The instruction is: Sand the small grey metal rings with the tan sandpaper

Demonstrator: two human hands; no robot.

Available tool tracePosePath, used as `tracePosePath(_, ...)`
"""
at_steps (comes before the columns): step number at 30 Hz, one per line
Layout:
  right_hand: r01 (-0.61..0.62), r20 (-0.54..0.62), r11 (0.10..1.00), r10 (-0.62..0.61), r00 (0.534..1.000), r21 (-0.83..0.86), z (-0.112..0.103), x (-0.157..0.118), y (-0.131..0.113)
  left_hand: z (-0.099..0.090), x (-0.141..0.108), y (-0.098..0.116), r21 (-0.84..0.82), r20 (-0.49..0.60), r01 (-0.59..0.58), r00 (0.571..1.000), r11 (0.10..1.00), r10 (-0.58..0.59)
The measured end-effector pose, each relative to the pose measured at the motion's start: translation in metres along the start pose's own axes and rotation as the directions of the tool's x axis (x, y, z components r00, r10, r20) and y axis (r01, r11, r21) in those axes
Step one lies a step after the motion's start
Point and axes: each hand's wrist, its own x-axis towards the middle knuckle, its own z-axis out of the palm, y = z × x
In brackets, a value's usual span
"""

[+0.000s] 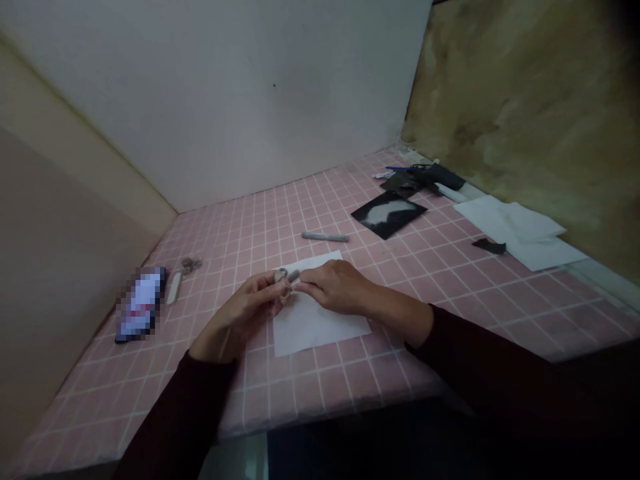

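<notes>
over the far left of the white rectangular paper sheet [320, 327], i see the left hand [260, 293] pinching a small pale rounded piece [279, 274] and the right hand [343, 287] pinching a short grey cylindrical rod [294, 275] aslant beside it.

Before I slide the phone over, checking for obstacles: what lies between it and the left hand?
A white bar beside the phone, then pink tiles, in the head view.

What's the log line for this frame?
left hand: holds small pale object | right hand: holds gray stick | below: white paper sheet | beyond: gray rod
</notes>
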Motion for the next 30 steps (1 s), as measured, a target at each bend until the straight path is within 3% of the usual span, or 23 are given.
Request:
tracePosePath(2,-0.006,-0.006,1.0,0.006,1.0,0.01,0.002,0.0,-0.001,0.0,0.001,-0.001,-0.019,-0.016,-0.032,0.999,0.999,0.031)
tracePosePath(4,-0.101,0.076,0.973,0.087,0.993,0.206,0.004,0.002,-0.002,0.001,0.002,-0.003,-0.024,-0.072,-0.101,0.992,0.995,0.099)
tracePosePath(6,-0.288,0.29,0.833,0.162,0.943,0.473,0.005,0.003,-0.004,0.004,0.003,-0.005,0.0,-0.133,-0.161,0.978,0.987,0.16)
tracePosePath(8,-0.472,0.519,0.623,0.121,0.846,0.623,0.004,0.004,-0.004,0.007,0.002,-0.006,0.036,-0.173,-0.197,0.964,0.98,0.2)
tracePosePath(10,-0.537,0.594,0.54,0.082,0.8,0.648,0.003,0.003,-0.004,0.008,0.002,-0.007,0.057,-0.186,-0.211,0.958,0.976,0.218)
tracePosePath(11,-0.51,0.565,0.583,0.103,0.818,0.632,0.002,0.003,-0.003,0.007,0.001,-0.007,0.058,-0.174,-0.201,0.963,0.978,0.208)
tracePosePath(13,-0.341,0.366,0.79,0.16,0.917,0.509,0.001,0.001,-0.002,0.004,0.001,-0.007,0.046,-0.11,-0.143,0.983,0.989,0.148)
tracePosePath(15,-0.13,0.127,0.962,0.102,0.987,0.238,0.001,0.0,-0.001,-0.001,0.001,-0.007,0.025,-0.025,-0.062,0.998,0.998,0.062)
tracePosePath(16,-0.055,0.053,0.993,0.05,0.997,0.106,0.001,-0.001,-0.001,-0.002,0.001,-0.007,0.012,0.009,-0.029,1.0,0.999,0.029)
tracePosePath(18,-0.001,-0.008,1.0,0.0,1.0,-0.023,0.002,-0.002,-0.001,-0.003,0.001,-0.008,-0.02,0.028,-0.013,1.0,1.0,0.014)
tracePosePath(21,-0.091,0.067,0.982,0.081,0.995,0.166,0.004,0.0,-0.003,0.0,0.002,-0.008,-0.042,-0.053,-0.078,0.996,0.996,0.076)
tracePosePath(22,-0.166,0.15,0.94,0.126,0.981,0.297,0.005,0.001,-0.004,0.002,0.002,-0.008,-0.039,-0.09,-0.113,0.99,0.993,0.109)
tracePosePath(24,-0.351,0.376,0.776,0.159,0.913,0.524,0.005,0.003,-0.004,0.006,0.003,-0.007,-0.032,-0.148,-0.178,0.974,0.983,0.172)
tracePosePath(26,-0.464,0.498,0.638,0.143,0.855,0.614,0.004,0.004,-0.004,0.008,0.004,-0.007,-0.038,-0.174,-0.214,0.963,0.976,0.204)
tracePosePath(28,-0.417,0.43,0.69,0.167,0.887,0.592,0.004,0.005,-0.003,0.007,0.004,-0.007,-0.062,-0.175,-0.206,0.966,0.977,0.192)
tracePosePath(30,-0.267,0.23,0.857,0.18,0.956,0.442,0.004,0.005,-0.001,0.005,0.005,-0.008,-0.087,-0.17,-0.182,0.972,0.979,0.165)
